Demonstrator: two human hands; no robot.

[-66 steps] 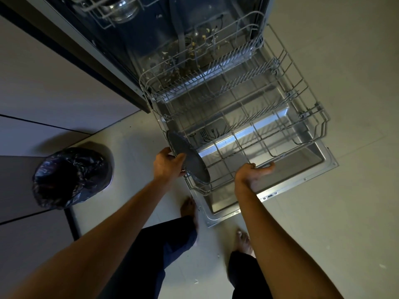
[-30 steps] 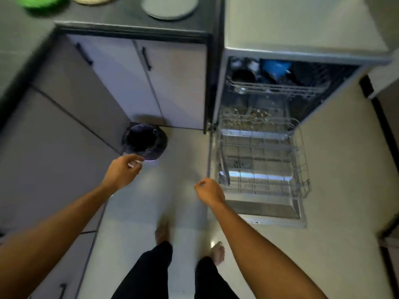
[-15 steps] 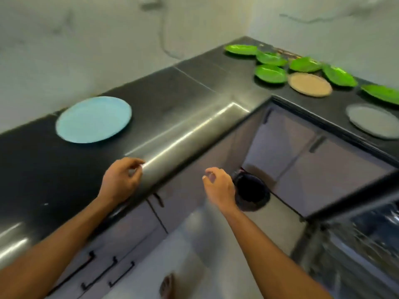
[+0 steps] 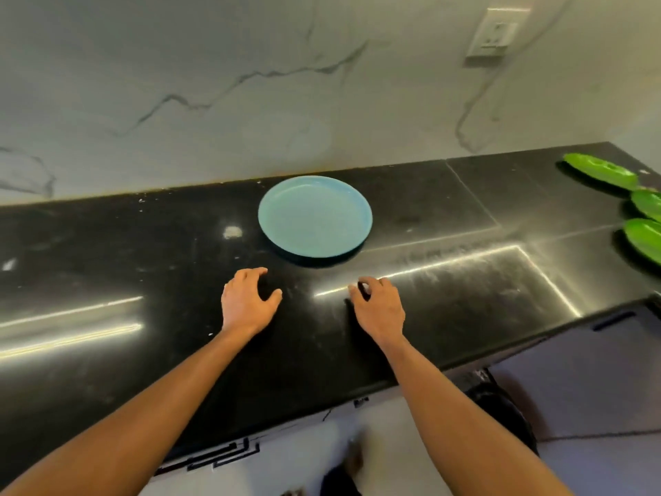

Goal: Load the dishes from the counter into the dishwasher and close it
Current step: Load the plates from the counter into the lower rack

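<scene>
A light blue plate (image 4: 314,215) lies flat on the black counter (image 4: 143,252), near the marble wall. My left hand (image 4: 246,301) hovers over the counter just short of the plate's near left edge, fingers loosely curled and holding nothing. My right hand (image 4: 378,305) hovers near the plate's near right edge, also loosely curled and holding nothing. Both hands are apart from the plate. Green plates (image 4: 601,170) lie at the counter's far right. The dishwasher is out of view.
A wall socket (image 4: 495,32) sits high on the marble wall at the right. Below the counter edge are drawer fronts with black handles (image 4: 214,456) and a dark bin (image 4: 500,413) on the floor at the lower right.
The view has swung from the open dishwasher to the counter. Both hands, which let go of the grey plate in the rack, have moved forward over the counter toward the blue plate.
</scene>
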